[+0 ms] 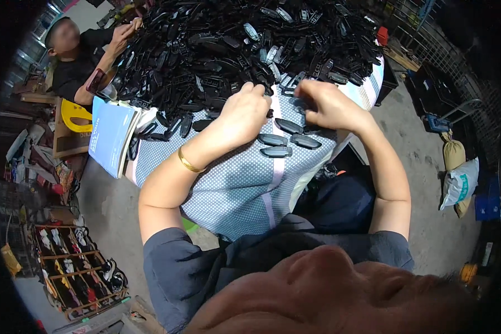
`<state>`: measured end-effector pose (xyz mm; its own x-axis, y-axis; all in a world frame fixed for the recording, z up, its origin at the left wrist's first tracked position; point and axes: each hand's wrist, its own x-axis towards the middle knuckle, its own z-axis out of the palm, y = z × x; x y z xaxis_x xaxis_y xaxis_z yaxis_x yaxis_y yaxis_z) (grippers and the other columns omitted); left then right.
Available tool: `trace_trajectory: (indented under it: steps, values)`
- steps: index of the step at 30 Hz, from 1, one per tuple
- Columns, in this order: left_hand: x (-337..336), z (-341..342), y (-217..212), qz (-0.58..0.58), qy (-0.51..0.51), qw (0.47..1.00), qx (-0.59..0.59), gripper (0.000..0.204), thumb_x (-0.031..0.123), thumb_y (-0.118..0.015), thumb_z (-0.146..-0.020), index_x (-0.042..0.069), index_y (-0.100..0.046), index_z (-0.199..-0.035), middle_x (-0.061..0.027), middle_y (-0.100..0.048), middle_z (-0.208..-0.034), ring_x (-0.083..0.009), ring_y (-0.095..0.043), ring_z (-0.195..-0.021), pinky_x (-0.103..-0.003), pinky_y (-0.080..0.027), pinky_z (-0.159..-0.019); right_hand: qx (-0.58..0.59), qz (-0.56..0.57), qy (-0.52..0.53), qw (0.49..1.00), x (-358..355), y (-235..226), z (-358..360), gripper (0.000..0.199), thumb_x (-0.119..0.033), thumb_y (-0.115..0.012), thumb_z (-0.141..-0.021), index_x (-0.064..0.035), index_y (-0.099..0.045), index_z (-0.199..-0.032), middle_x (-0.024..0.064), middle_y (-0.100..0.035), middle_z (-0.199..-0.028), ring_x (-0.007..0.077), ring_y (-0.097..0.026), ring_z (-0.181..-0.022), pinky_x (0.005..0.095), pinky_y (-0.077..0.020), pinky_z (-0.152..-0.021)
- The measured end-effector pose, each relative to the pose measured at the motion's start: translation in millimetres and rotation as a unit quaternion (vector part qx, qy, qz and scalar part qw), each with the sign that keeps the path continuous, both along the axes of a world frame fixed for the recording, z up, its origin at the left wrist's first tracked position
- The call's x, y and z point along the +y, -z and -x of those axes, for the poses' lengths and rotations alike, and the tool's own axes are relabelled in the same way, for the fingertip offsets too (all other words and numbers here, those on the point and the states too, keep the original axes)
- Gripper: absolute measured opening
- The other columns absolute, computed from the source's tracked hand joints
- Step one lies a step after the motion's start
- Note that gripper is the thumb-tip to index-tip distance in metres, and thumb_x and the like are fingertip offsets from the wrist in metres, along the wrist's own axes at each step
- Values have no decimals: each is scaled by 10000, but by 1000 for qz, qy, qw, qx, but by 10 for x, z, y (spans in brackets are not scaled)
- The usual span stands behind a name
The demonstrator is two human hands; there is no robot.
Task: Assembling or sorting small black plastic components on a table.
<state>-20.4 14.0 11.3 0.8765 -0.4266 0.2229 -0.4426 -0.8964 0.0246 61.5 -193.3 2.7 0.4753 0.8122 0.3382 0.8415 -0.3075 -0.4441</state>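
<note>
Forehead of the wearer, bottom centre, out of focus. One dotted blue cloth (234, 189), centre. One heap of black plastic parts (217, 50), top, beyond counting. Four oval black pieces (286, 139) laid out between the hands, centre. Left hand (242, 114): fingers curled into the heap's edge; held item not discernible. Right hand (328, 103): fingers pinched on a dark piece. One blue booklet (112, 133), left. One gold bangle (188, 163), left wrist.

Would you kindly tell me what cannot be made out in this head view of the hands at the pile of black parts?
- Left hand: its fingers curl away from the camera, so any part held is hidden.
- Right hand: fingertips are buried at the edge of the black parts; grip unclear.
- Pile: single pieces too small and tangled to tell apart.
- Table cloth: the near edge is hidden by the person's own body.
</note>
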Motion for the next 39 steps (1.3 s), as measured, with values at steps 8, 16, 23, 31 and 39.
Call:
trace_trajectory:
  steps: [8,16,23,31,39]
  values:
    - [23,-162,-16,299,27,953,49,294,101,-712,-671,3,-552,-897,-138,-600,-843,-303,-592,-756,-345,-476,-669,166,-183,46,968,80,10,3,281,-78,-625,-766,16,-592,-1029,49,-611,-916,115,-595,-825,248,-494,-698]
    - [-10,-261,79,727,10,654,211,281,-7,-682,-738,-21,-589,-1002,-41,-604,-849,-85,-574,-745,-195,-481,-695,211,-231,83,946,250,157,161,302,-37,-682,-748,22,-584,-1027,39,-599,-932,97,-591,-833,227,-498,-741]
    - [14,-259,59,721,5,668,185,306,8,-666,-762,-9,-615,-1063,-39,-629,-861,-88,-585,-769,-203,-479,-729,88,-320,88,939,315,96,268,261,-29,-691,-733,37,-609,-972,80,-595,-887,125,-615,-771,221,-509,-670]
    - [-28,-218,69,704,16,688,176,330,24,-663,-772,-4,-606,-1096,-47,-638,-903,-79,-578,-799,-196,-470,-740,18,-270,107,957,288,95,240,254,-27,-693,-724,45,-611,-953,88,-591,-873,137,-618,-736,224,-511,-618]
    - [-88,-232,72,737,64,648,177,303,65,-567,-859,-18,-563,-1150,-101,-625,-1057,-131,-582,-945,-248,-454,-846,206,-305,99,924,360,129,228,299,-108,-689,-776,9,-578,-1028,60,-604,-921,98,-583,-733,222,-496,-685]
